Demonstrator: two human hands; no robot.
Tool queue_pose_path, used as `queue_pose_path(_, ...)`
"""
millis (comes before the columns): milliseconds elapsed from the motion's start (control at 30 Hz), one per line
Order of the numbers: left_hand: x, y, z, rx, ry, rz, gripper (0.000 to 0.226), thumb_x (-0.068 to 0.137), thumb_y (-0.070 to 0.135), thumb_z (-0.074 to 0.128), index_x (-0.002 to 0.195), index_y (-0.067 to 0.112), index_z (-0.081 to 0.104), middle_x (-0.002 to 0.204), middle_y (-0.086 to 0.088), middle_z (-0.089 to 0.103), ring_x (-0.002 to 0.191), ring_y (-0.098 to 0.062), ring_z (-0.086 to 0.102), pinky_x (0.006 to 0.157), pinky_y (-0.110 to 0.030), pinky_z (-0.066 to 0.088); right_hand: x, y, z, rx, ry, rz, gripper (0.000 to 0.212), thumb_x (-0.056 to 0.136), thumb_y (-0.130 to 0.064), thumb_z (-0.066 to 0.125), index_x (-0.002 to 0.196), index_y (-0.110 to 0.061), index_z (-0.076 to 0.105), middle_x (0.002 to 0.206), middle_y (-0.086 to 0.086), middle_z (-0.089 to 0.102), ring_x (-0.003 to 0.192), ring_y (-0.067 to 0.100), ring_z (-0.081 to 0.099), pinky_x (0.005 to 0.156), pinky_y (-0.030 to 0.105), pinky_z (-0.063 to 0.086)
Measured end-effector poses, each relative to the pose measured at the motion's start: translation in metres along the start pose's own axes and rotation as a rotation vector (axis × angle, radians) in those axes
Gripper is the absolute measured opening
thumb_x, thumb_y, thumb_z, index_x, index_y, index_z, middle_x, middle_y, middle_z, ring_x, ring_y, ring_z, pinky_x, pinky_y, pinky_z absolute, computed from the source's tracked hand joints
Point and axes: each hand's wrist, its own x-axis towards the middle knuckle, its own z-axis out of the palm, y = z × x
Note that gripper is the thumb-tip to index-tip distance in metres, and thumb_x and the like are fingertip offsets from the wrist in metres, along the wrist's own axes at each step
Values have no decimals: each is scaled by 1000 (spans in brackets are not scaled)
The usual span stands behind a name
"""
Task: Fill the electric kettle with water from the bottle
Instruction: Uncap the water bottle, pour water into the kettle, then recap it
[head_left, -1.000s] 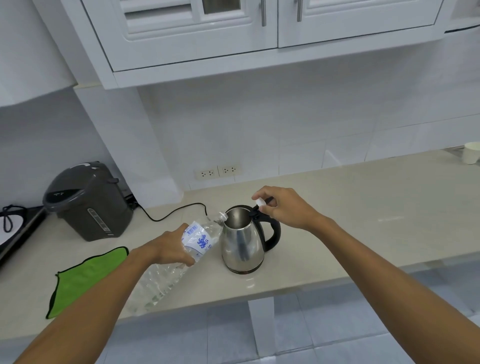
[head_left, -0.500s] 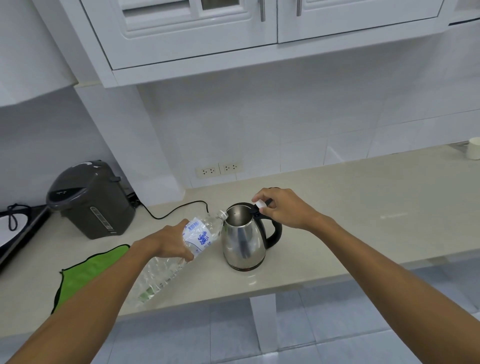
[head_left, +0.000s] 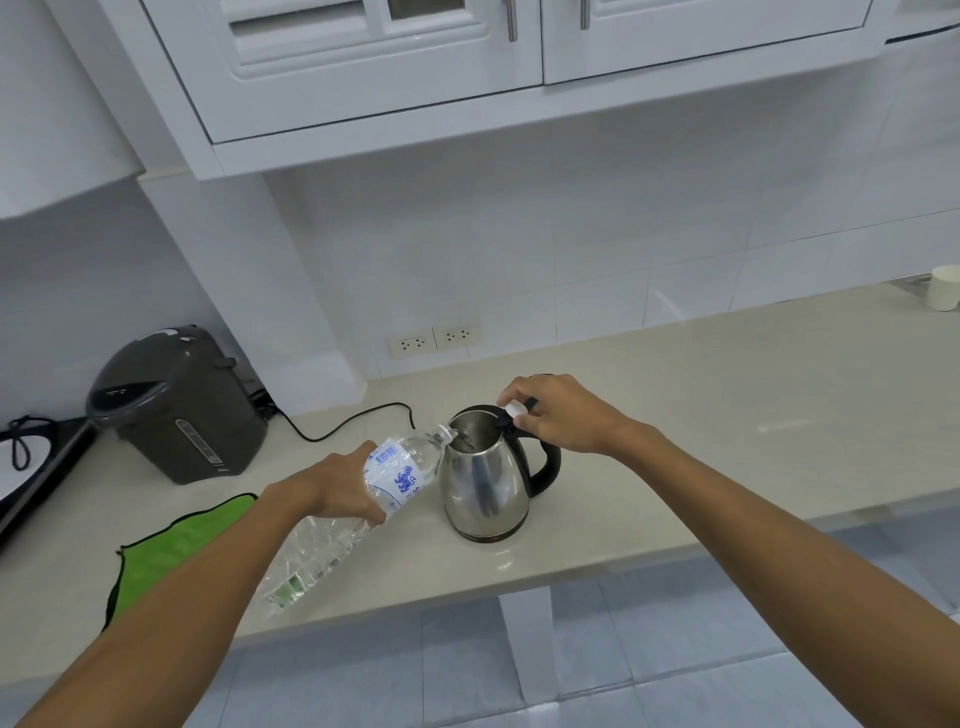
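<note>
1. Kettle (head_left: 485, 480) served as the landmark: it stood upright on the tabletop (head_left: 727, 415), lid open, its black handle turned to the right and its spout side turned to the left.

2. Bottle (head_left: 363, 499) lay to the kettle's left, tilted. Its long axis ran from the low base, nearest the person and near the tabletop edge, up and to the right to the neck, which sat right at the kettle's left rim, at the open mouth.

3. Left hand (head_left: 332, 486) was wrapped shut around the bottle's middle, just below the label, left of the kettle. It was the only hand on the bottle, so any further tipping would have fallen to it.

4. Right hand (head_left: 553, 415) sat above the kettle's handle side, fingers curled closed on a small white cap (head_left: 516, 410) pinched at the fingertips. Whether it also pressed the lid lever I could not tell.

5. Judgement: pouring seemed under way or about to start; dark streaks inside the mouth might have been water, but flow was too small to confirm. Most of the bottle looked clear, with some liquid toward the base.

6. Judgement: the coming move turned on raising the base while keeping the neck over the opening; a drift to the left would have spilled on the tabletop.

7. Green cloth (head_left: 171, 545) lay well left of the kettle, and a dark water dispenser (head_left: 176, 405) stood farther left and behind.
</note>
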Motion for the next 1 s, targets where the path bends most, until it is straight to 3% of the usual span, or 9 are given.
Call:
queue_pose_path(200, 2, 3, -1, 3, -8, 9, 81, 58, 42, 84, 127, 32, 43, 101, -1, 73, 90, -23, 72, 76, -38, 61, 1, 0, 1, -3, -5, -4, 20, 100, -18, 56, 115, -19, 69, 104, -6, 67, 91, 12, 66, 88, 29, 52)
queue_pose_path(367, 3, 0, 0, 7, -1, -1, 81, 54, 45, 82, 124, 33, 44, 100, -2, 74, 90, -25, 73, 80, -42, 63, 2, 0, 2, -14, -8, 1, 21, 98, -17, 58, 116, -20, 69, 102, -7, 66, 94, 15, 65, 88, 30, 51)
queue_pose_path(500, 4, 1, 2, 2, -7, 10, 79, 61, 40, 85, 128, 32, 44, 98, -1, 73, 82, -21, 70, 71, -36, 58, 4, 1, 4, -14, -5, -1, 19, 99, -20, 57, 114, -22, 69, 105, -5, 70, 96, 16, 66, 92, 35, 53)
queue_pose_path(633, 4, 2, 3, 13, -12, 14, 84, 58, 42, 84, 131, 32, 43, 100, -1, 73, 87, -22, 72, 77, -39, 61, 3, 3, 5, 21, -9, 3, 18, 98, -20, 57, 112, -23, 69, 105, -7, 69, 96, 13, 68, 92, 39, 55)
queue_pose_path(1000, 6, 3, 0, 28, -2, 10, 84, 55, 45, 83, 128, 32, 43, 98, -1, 73, 90, -25, 72, 77, -41, 61, 4, 6, 7, 25, -2, -12, 18, 98, -20, 57, 110, -23, 70, 103, -8, 69, 96, 12, 67, 91, 41, 56)
